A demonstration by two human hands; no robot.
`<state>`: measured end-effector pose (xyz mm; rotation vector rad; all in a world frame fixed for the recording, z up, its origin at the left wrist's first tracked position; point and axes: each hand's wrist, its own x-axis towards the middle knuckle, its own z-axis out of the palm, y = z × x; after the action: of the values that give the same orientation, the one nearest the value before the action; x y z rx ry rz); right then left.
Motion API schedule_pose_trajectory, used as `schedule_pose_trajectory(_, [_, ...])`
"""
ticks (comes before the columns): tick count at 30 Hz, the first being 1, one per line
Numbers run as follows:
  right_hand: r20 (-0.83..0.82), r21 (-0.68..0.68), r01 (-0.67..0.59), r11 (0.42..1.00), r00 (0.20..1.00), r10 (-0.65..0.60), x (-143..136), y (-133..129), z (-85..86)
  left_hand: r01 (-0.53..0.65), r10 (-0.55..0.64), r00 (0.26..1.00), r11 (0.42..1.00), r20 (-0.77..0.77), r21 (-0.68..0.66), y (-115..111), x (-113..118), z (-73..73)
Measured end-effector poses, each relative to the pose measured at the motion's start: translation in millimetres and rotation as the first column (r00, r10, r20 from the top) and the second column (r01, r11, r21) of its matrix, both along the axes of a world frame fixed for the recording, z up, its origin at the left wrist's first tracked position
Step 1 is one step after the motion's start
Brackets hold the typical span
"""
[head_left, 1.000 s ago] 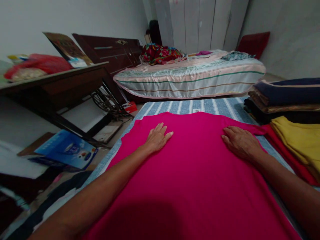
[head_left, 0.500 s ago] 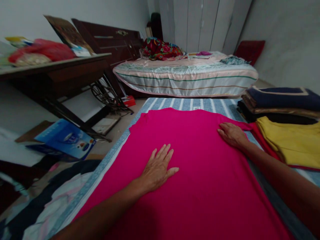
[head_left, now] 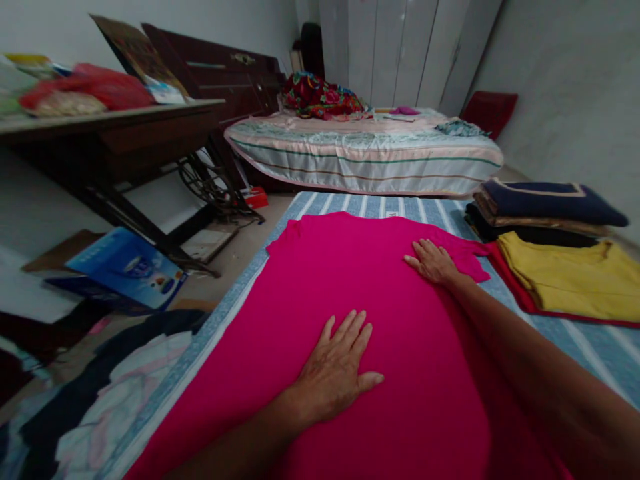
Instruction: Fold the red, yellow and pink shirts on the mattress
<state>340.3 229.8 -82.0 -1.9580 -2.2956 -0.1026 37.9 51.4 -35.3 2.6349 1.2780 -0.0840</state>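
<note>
A bright pink short-sleeved garment (head_left: pixel 390 293) lies spread on a blue and white striped surface (head_left: pixel 560 333). My left hand (head_left: pixel 337 367) rests flat near its middle, fingers apart and thumb out to the right. Farther up, my right hand (head_left: pixel 433 261) lies palm down on the upper right part, close to the right sleeve, with its fingers spread. Neither hand holds anything. The lower edge of the garment runs out of view at the bottom.
Folded yellow clothing (head_left: pixel 570 273) and a dark folded stack (head_left: pixel 545 203) sit on the right. Behind is a bed (head_left: pixel 370 153). At left are a table (head_left: pixel 150 115), a blue box (head_left: pixel 133 267) and loose clothes (head_left: pixel 130 393).
My left hand has moved a little right and nearer. My right hand has shifted left and slightly up. The garment's right sleeve now shows more fully.
</note>
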Motion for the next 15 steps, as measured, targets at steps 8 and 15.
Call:
schedule_pose_trajectory(8, [0.024,0.056,-0.021,0.998,1.0,0.02,-5.5,-17.7,7.9,-0.013,0.014,1.0,1.0,0.012,-0.009,1.9,3.0,-0.9])
schedule_pose_trajectory(15, [0.016,-0.052,0.037,0.998,0.999,-0.037,-6.6,-36.5,12.4,0.044,-0.044,0.999,0.999,0.009,0.009,-31.2,0.7,8.0])
